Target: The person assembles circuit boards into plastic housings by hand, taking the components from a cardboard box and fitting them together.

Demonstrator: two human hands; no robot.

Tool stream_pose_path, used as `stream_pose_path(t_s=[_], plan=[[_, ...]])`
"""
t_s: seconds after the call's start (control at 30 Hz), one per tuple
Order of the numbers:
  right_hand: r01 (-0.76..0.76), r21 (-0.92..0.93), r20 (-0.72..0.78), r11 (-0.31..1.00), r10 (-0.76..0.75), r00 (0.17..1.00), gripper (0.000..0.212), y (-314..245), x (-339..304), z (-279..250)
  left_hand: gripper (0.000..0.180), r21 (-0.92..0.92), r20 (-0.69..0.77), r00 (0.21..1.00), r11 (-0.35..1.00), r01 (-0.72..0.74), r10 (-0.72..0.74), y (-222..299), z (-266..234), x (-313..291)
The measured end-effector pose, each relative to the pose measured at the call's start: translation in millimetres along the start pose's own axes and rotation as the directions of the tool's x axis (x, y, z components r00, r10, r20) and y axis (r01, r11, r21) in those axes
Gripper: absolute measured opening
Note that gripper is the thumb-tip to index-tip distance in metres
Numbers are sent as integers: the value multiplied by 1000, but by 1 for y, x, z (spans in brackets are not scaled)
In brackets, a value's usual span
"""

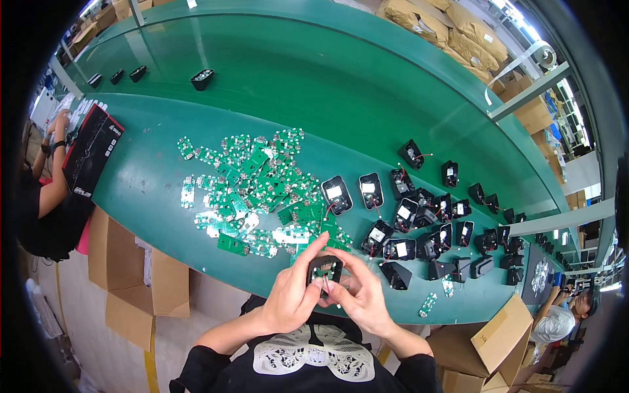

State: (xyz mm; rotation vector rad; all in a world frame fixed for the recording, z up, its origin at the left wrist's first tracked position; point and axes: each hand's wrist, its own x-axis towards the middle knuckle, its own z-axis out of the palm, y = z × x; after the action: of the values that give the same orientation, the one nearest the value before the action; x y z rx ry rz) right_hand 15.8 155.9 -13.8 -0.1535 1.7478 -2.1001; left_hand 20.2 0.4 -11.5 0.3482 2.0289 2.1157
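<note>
Near the table's front edge, both hands hold a small black plastic housing with a green circuit board inside its opening. My left hand wraps around the housing's left side, thumb at the opening. From the other side my right hand grips it, its thumb tip over the board beside a thin red wire. Just beyond my hands lies a loose heap of green circuit boards. Several more black housings, some with white labels and red wires, stand to the right.
A green conveyor belt runs behind the table, carrying a few housings. Cardboard boxes stand left and right below the table's edge. At the far left, a co-worker's arm is beside a black box. Another person is far right.
</note>
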Motion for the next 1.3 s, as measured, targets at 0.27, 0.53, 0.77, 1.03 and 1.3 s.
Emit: stream_pose_path(t_s=[0.27, 0.53, 0.77, 1.03, 1.3], plan=[[26, -428, -23, 903, -40, 999, 34, -26, 9, -25, 63, 11, -35, 999, 999, 36, -36, -3, -22, 2], [370, -744, 137, 556, -415, 899, 12, -27, 7, -2, 71, 572, 28, 898, 730, -375, 439, 8, -19, 13], [232, -710, 150, 665, -179, 972, 8, -36, 13, -10, 64, 638, 64, 840, 625, -450, 539, 13, -19, 14], [-366, -1, 254, 931, 354, 900, 9, -35, 20, -37, 58, -226, 146, 980, 960, 163, -132, -1, -19, 6], [79, -83, 235, 993, -57, 970, 10, -7, 11, -36, 66, -419, 259, 944, 856, 302, -207, 3, -14, 1]])
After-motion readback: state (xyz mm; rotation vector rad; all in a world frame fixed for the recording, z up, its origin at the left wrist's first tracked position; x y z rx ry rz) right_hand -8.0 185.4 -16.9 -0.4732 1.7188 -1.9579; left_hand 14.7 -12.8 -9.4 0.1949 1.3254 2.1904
